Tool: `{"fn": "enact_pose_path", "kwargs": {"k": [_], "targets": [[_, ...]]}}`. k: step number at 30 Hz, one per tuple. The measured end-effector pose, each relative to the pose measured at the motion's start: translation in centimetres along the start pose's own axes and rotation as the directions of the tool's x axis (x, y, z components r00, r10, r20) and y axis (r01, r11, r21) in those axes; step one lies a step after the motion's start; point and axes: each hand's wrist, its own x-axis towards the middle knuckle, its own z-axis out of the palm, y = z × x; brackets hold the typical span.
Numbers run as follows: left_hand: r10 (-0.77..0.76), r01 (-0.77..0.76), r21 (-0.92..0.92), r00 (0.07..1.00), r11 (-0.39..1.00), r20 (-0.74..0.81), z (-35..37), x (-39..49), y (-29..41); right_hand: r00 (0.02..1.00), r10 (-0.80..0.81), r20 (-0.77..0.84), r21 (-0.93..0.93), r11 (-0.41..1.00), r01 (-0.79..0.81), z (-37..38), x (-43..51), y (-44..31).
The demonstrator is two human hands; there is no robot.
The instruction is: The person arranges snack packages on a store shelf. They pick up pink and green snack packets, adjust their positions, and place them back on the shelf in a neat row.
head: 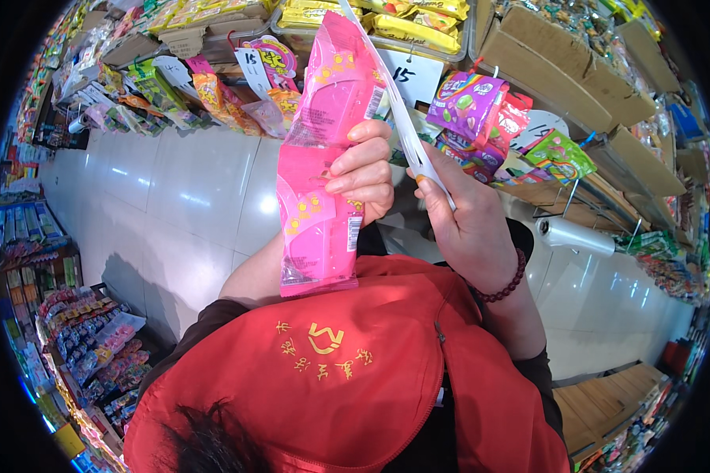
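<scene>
My left hand [367, 174] is closed around a strip of pink plastic snack packets [313, 219]. Two packets show, joined end to end, one above the fingers and one hanging lower in front of my red vest [307, 408]. Each bears yellow fruit prints and a barcode. In my right hand [470, 216], pinched between thumb and fingers, is a thin white card [405, 118], seen nearly edge-on. It slants up and to the left, beside the upper packet. A dark red bead bracelet [506, 281] circles the right wrist.
Ahead, clear plastic bins [449, 53] hold yellow-wrapped snacks. Purple candy bags [467, 103] and a green candy bag [559, 154] hang beside cardboard boxes [568, 65] and price cards [411, 77]. A plastic bag roll [574, 236] is at right. A wooden shelf [609, 408] stands lower right.
</scene>
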Motion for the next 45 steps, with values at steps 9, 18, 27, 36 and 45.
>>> {"fn": "enact_pose_path", "kwargs": {"k": [9,18,27,36,45], "targets": [[0.001,-0.001,-0.009,1.0,1.0,0.011,-0.35,-0.05,0.0,0.998,0.054,0.04,0.031,0.998,-0.055,0.13,-0.15,0.14],[0.0,0.0,-0.024,1.0,1.0,0.02,-0.77,0.02,0.07,0.998,0.039,0.042,0.064,0.997,-0.042,0.4,-0.11,0.54],[0.0,-0.001,-0.047,1.0,0.999,-0.002,-0.79,0.07,-0.11,0.998,0.031,0.048,0.09,0.995,-0.035,0.54,-0.16,0.72],[0.004,-0.004,-0.048,1.0,0.999,-0.012,-0.75,0.15,-0.23,0.996,0.063,0.062,0.101,0.992,-0.07,0.53,-0.2,0.62],[-0.012,0.012,-0.043,1.0,0.999,0.003,-0.89,0.33,-0.26,0.994,0.072,0.082,0.093,0.992,-0.08,0.31,-0.31,0.53]]}}
